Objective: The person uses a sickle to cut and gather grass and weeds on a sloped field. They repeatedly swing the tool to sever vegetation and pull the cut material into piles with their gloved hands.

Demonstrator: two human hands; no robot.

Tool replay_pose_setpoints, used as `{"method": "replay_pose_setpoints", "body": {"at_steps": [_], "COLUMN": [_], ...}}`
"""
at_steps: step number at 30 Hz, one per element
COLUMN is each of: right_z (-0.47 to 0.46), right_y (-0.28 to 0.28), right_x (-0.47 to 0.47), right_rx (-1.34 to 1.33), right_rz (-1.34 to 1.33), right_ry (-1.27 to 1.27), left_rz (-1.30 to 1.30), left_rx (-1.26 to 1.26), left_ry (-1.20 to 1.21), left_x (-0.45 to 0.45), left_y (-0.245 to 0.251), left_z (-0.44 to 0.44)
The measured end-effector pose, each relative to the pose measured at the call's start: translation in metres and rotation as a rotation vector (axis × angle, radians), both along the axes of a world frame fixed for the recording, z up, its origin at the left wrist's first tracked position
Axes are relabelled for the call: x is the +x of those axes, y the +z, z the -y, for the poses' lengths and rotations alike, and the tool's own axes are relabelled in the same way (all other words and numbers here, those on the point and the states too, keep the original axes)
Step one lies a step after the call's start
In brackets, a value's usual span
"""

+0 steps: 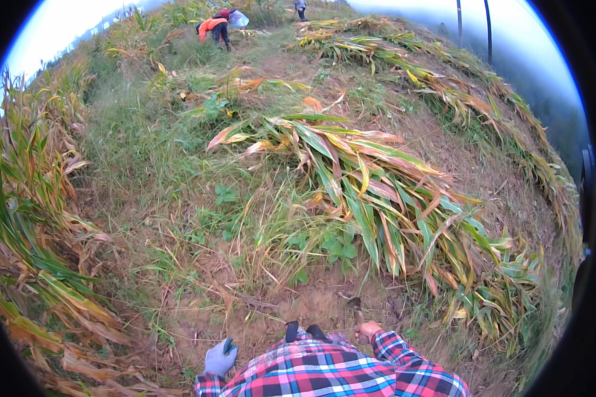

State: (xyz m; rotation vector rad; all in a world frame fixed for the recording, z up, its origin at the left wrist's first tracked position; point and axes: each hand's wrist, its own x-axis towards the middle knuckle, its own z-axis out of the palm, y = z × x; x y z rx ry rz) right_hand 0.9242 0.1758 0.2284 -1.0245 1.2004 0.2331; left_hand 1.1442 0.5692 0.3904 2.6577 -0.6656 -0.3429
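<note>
My left hand (221,357), in a grey glove with dark fingertips, hangs low beside my plaid shirt; nothing shows in it, and its fingers look curled, partly turned from view. Bare, my right hand (366,331) grips a short tool, probably a sickle (356,303), by its handle over the brown soil. The dark metal end of the tool points away from me. Ahead and to the right lies a long heap of cut corn stalks (392,193) with green, yellow and dry brown leaves. Grass and low weeds (278,228) grow between my hands and the heap.
Standing corn plants (35,238) line the left side. More cut stalks (427,79) lie in rows across the slope at the upper right. A person in an orange top (212,27) bends over far ahead; another person (300,9) stands farther off. Two poles rise at upper right.
</note>
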Motion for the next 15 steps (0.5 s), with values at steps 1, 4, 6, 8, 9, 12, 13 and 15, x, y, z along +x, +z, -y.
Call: {"method": "replay_pose_setpoints", "body": {"at_steps": [1, 4, 6, 8, 9, 12, 13, 15], "right_z": [-0.004, -0.021, -0.031, -0.042, -0.047, -0.061, -0.064, -0.073], "right_y": [0.018, 0.075, 0.111, 0.143, 0.156, 0.183, 0.186, 0.186], "right_x": [0.004, 0.024, 0.040, 0.059, 0.066, 0.087, 0.092, 0.099], "right_rx": [-0.007, -0.075, -0.255, -0.364, -0.302, -0.751, -0.649, -0.659], "right_rz": [0.031, 0.112, 0.246, 0.377, 0.435, 0.752, 0.860, 0.916], "right_ry": [0.036, 0.209, 0.437, 0.542, 0.588, 0.883, 0.918, 0.980], "left_rz": [-0.018, -0.088, -0.198, -0.447, -0.606, -1.043, -1.155, -1.212], "left_rx": [-0.113, -0.285, -0.360, -0.480, -0.583, -0.950, -1.079, -1.493], "left_ry": [-0.024, -0.096, -0.110, -0.066, -0.046, 0.120, 0.205, 0.120], "left_x": [0.004, 0.014, 0.015, 0.014, 0.012, 0.004, 0.003, 0.001], "left_y": [0.001, -0.005, -0.012, -0.016, -0.016, -0.008, -0.004, 0.005], "left_z": [0.011, 0.039, 0.055, 0.073, 0.081, 0.101, 0.104, 0.104]}}
